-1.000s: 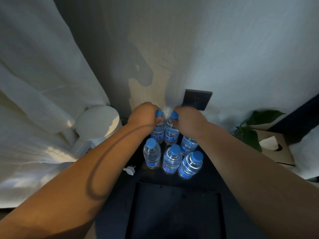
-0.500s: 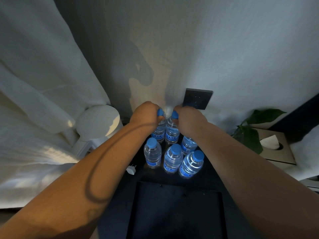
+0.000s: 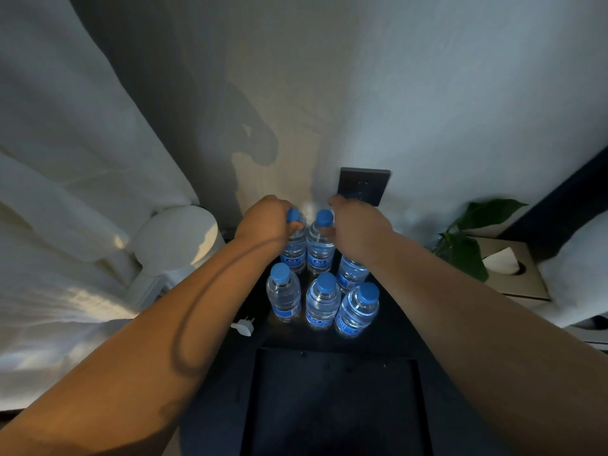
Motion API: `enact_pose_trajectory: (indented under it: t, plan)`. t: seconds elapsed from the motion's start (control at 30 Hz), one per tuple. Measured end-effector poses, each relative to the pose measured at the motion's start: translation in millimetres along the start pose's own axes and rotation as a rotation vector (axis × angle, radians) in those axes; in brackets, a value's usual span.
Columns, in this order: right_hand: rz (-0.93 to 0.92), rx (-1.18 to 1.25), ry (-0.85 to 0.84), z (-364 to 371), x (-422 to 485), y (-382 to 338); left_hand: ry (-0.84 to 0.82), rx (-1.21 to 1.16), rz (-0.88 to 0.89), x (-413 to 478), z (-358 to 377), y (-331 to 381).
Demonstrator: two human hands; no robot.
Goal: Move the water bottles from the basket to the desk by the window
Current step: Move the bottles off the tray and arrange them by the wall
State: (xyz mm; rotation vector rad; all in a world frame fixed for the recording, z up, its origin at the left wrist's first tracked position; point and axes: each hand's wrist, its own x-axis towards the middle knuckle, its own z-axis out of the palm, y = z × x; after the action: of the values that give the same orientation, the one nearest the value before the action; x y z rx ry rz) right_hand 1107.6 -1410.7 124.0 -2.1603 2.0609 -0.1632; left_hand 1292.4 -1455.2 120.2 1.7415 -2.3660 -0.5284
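Note:
Several clear water bottles with blue caps and blue labels stand in two rows on the dark desk [image 3: 411,327] against the wall. My left hand [image 3: 263,222] grips the neck of the back left bottle [image 3: 293,250]. My right hand [image 3: 357,227] holds the neck of the back middle bottle [image 3: 318,253]. A third back bottle [image 3: 352,273] is partly hidden under my right wrist. The front row holds three bottles: left [image 3: 283,292], middle [image 3: 323,301] and right [image 3: 358,309]. No basket is in view.
A white round lamp [image 3: 174,238] stands left of the bottles by the white curtain [image 3: 65,159]. A white plug [image 3: 243,325] lies on the desk. A dark wall plate [image 3: 363,185] is behind my right hand. A green plant [image 3: 467,248] and a tissue box [image 3: 513,268] sit right.
Both hands stay on the two back bottles; the fingers have loosened a little and more of both blue caps shows. The bottles have not visibly moved.

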Motion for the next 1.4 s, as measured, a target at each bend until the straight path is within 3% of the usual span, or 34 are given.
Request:
enact_pose_trajectory:
  t: [0.1,0.2,0.3,0.57,1.03,1.4]
  plan:
    - [0.062,-0.012,-0.013,-8.0,-8.7,9.5,-0.004,0.001,0.008,0.5,-0.6,-0.8]
    - [0.147,-0.182,-0.175,-16.5,-16.9,21.2,-0.001,0.002,0.005,0.4,-0.3,-1.1]
    - [0.176,-0.156,-0.307,-19.8,-19.6,28.3,0.000,0.007,0.013,0.0,0.2,0.1]
    - [0.130,-0.080,-0.131,-20.7,-17.6,25.6,0.037,0.011,0.187,-1.4,2.2,27.1]
    - [0.137,-0.001,0.000,-15.4,-8.8,36.3,0.011,0.253,0.246,1.4,9.7,31.5]
    - [0.072,-0.049,-0.122,-18.0,-7.9,32.5,-0.055,0.164,0.222,1.3,10.5,24.3]
